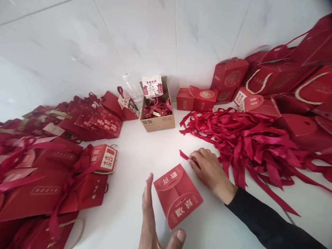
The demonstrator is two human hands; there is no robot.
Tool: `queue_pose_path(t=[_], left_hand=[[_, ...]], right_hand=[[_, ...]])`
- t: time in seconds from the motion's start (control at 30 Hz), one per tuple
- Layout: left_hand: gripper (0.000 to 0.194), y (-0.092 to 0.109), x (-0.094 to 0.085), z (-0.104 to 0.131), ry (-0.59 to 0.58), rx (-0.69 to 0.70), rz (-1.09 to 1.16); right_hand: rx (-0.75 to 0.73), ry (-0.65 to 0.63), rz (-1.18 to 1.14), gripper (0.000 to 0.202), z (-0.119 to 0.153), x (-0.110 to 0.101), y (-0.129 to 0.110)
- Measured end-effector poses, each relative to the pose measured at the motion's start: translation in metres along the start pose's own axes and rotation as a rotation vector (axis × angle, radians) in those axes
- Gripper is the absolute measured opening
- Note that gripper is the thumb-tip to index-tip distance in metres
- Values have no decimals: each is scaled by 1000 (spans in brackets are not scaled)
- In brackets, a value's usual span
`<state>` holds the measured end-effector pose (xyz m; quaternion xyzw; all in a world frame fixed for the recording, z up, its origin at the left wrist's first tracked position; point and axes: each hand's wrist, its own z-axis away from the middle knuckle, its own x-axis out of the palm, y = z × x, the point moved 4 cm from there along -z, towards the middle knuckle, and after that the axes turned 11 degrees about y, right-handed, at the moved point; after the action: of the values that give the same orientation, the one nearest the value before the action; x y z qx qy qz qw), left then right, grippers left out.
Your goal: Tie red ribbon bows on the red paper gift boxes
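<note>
A small red gift box [174, 193] with pale printed characters stands on the white table, its two rounded top flaps folded over toward each other. Around its near left side is my left hand [153, 221], thumb and fingers spread wide; I cannot tell whether it touches the box. Just right of the box, my right hand [207, 169] pinches a red ribbon [184, 154], whose short end sticks out beyond the fingertips. Behind that hand lies a large loose heap of red ribbons [241, 138].
Finished-looking red gift boxes with ribbons [57, 183] crowd the left side. At the back stands a cardboard box [158, 123] holding red tags and a printed card, beside a clear plastic bottle [132, 88]. More red boxes [230, 77] and bags line the tiled wall at right.
</note>
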<state>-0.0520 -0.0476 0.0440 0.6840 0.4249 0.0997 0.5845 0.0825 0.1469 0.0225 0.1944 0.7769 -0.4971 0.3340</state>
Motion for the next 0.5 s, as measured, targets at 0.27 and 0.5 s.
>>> queue_pose_path(t=[0.27, 0.5], left_hand=[[59, 21, -5, -11, 76, 0, -200], [32, 47, -11, -8, 240, 166, -274]], right_hand=[[98, -97, -248, 31, 18, -54, -7], [196, -203, -299, 34, 55, -95, -28]])
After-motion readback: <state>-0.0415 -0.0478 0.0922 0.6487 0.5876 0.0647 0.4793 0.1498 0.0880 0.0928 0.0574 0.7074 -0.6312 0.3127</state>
